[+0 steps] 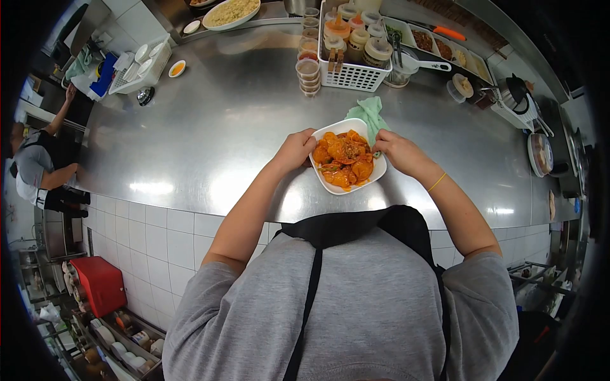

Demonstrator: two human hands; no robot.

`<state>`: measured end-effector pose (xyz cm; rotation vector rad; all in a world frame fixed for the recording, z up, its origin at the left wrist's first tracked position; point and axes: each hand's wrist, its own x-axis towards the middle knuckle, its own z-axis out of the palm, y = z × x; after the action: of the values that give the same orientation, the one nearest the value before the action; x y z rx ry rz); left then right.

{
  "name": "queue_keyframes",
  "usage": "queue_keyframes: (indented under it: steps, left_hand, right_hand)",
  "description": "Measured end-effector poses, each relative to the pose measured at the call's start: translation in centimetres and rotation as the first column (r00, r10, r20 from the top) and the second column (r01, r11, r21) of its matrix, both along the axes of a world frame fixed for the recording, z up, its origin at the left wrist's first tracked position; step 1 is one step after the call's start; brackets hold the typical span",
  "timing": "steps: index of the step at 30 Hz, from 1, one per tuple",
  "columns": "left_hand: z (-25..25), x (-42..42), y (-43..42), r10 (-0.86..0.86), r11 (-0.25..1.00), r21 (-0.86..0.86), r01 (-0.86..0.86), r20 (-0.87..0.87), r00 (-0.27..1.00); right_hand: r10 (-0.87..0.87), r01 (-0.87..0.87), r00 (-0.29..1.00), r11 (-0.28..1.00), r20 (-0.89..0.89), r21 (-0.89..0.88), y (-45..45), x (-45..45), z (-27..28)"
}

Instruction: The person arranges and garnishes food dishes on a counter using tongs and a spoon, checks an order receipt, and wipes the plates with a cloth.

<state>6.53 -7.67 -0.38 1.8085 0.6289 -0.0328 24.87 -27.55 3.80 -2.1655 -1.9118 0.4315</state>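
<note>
A white bowl (329, 183) with rounded corners holds orange-red sauced pieces of food (344, 155) sprinkled with small seeds. My left hand (296, 151) grips its left rim with closed fingers. On the opposite side, my right hand (398, 152) has its fingers closed at the rim, near a green cloth (367, 113). The cloth lies crumpled just behind the bowl, and part of it reaches toward my right fingers; whether they hold it too is unclear. Both hands are close to the front edge of the steel counter.
Behind on the steel counter (222, 127) stand a white basket of sauce bottles (349, 75), stacked lidded cups (308, 73), a measuring scoop (419, 63) and a food tray row (445, 47). A small sauce dish (177, 68) and bell (145, 96) sit left. Another person (41, 162) stands far left.
</note>
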Motion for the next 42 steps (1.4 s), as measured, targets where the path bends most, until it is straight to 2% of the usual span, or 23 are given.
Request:
queue_keyframes:
  steps: [5,8,9,10,13,14,15,17,18,19,21,25,26,27,30,32,33,36,37,39,40,41,42]
  left_hand:
    - [0.2,-0.1,-0.4,0.031,0.998,-0.051,-0.031,0.002,1.000]
    - [-0.2,-0.1,-0.1,0.029,0.998,-0.063,-0.027,0.023,0.999]
    - [-0.4,-0.1,-0.1,0.030,0.997,-0.076,-0.026,0.053,0.998]
    - [-0.6,0.0,0.0,0.030,0.997,-0.078,-0.025,0.055,0.998]
    - [-0.6,-0.1,0.0,0.008,0.999,-0.045,-0.005,0.067,0.998]
    - [-0.6,-0.1,0.0,0.023,0.998,-0.059,-0.019,0.074,0.997]
    - [-0.7,-0.1,-0.1,0.039,0.997,-0.075,-0.033,0.080,0.996]
    - [-1.1,-0.1,-0.1,0.046,0.995,-0.096,-0.037,0.088,0.995]
    - [-1.1,-0.2,-0.2,0.056,0.993,-0.113,-0.045,0.097,0.994]
    - [-1.1,-0.3,-0.2,0.055,0.993,-0.113,-0.044,0.096,0.994]
    - [-1.0,-0.2,-0.5,0.093,0.990,-0.111,-0.085,0.075,0.993]
    - [-0.7,-0.2,-0.6,0.103,0.990,-0.100,-0.096,0.066,0.993]
    - [-0.9,-0.3,-0.5,0.096,0.990,-0.112,-0.087,0.078,0.992]
    - [-1.0,-0.3,-0.5,0.089,0.989,-0.126,-0.077,0.091,0.992]
    - [-0.6,-0.6,-0.4,0.043,0.986,-0.160,-0.035,0.044,0.998]
    - [-0.9,-0.7,-0.4,0.047,0.985,-0.169,-0.038,0.051,0.998]
    - [-0.9,-0.7,-0.4,0.052,0.983,-0.177,-0.042,0.053,0.997]
    - [-0.9,-0.7,-0.4,0.061,0.980,-0.192,-0.052,0.040,0.997]
    - [-0.9,-0.6,-0.4,0.059,0.980,-0.194,-0.050,0.039,0.997]
    - [-1.0,-0.6,-0.4,0.065,0.977,-0.205,-0.058,0.027,0.998]
    - [-1.1,-0.6,-0.4,0.064,0.977,-0.205,-0.058,0.023,0.998]
    - [-1.2,-0.6,-0.4,0.069,0.977,-0.203,-0.062,0.028,0.997]
    - [-1.3,-0.6,-0.4,0.076,0.977,-0.203,-0.068,0.032,0.997]
  right_hand:
    - [-0.071,0.073,0.994,0.997,-0.083,0.024,-1.4,-0.5,-0.1]
    - [-0.010,0.010,0.986,1.000,-0.164,-0.004,-1.9,0.0,0.4]
    - [-0.184,0.179,0.906,0.983,-0.380,-0.049,-2.0,0.4,0.7]
    - [-0.340,0.327,0.751,0.936,-0.565,-0.129,-2.0,0.7,0.9]
    - [-0.265,0.306,0.781,0.952,-0.565,-0.025,-2.2,0.2,0.1]
    - [-0.174,0.221,0.901,0.972,-0.397,0.076,-2.3,0.0,-0.8]
    - [-0.178,0.225,0.900,0.972,-0.397,0.073,-2.4,-0.6,-0.7]
    - [-0.230,0.254,0.957,0.959,-0.178,0.124,-2.3,-2.3,-0.3]
    - [-0.263,0.269,0.961,0.961,-0.090,0.067,-2.2,-3.1,0.4]
    - [-0.263,0.270,0.960,0.961,-0.091,0.067,-2.0,-3.4,0.6]
    - [-0.229,0.227,0.972,0.973,0.049,0.044,-2.1,-3.7,0.8]
    - [-0.163,0.164,0.985,0.987,-0.061,0.003,-2.3,-2.3,0.7]
    - [-0.298,0.268,0.846,0.955,-0.441,-0.130,-2.8,-1.4,1.7]
    - [-0.418,0.305,0.550,0.907,-0.723,-0.292,-3.4,-0.6,2.7]
    - [-0.434,0.653,0.240,0.734,-0.868,-0.186,-6.5,2.4,3.7]
    - [-0.353,0.812,0.189,0.580,-0.916,-0.056,-8.7,4.7,3.3]
    - [-0.354,0.815,0.189,0.577,-0.916,-0.055,-9.2,5.3,3.1]
    - [-0.228,0.958,0.099,0.285,-0.969,0.031,-9.4,6.4,1.8]
    - [-0.230,0.958,0.098,0.284,-0.968,0.029,-8.8,6.4,1.1]
    - [-0.356,0.945,0.252,0.289,-0.900,0.151,-7.5,6.2,-0.7]
    - [-0.498,0.827,0.551,0.432,-0.669,0.360,-7.8,7.6,-3.8]
    - [-0.498,0.828,0.549,0.432,-0.671,0.357,-7.5,7.3,-5.2]
    - [-0.645,0.740,0.672,0.604,-0.363,0.298,-7.0,6.3,-6.1]
